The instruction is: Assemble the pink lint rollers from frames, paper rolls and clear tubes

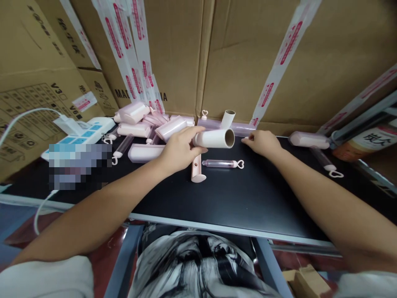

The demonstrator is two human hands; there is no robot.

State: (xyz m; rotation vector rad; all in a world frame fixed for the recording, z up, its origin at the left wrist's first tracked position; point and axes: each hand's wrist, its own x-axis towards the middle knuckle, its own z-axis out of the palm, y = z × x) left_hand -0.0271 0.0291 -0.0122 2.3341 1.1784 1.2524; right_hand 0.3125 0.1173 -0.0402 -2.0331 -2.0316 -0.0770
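My left hand (178, 151) is closed around a white lint roller (215, 138) with a hollow cardboard core. Its pink handle piece (197, 169) hangs down onto the black table (217, 198). My right hand (263, 142) rests on the table to the right of the roll, with its fingers pinched at a long pale pink cover (238, 128) behind it. A clear pink handle with a heart end (223, 164) lies on the table between my hands. A second roll (228, 118) stands tilted behind.
A heap of pink covers and clear handles (145, 128) lies at the back left beside a white power strip (82, 132). Another cover (308, 140) and a heart-ended handle (325, 163) lie at the right. Cardboard boxes (248, 54) wall in the back.
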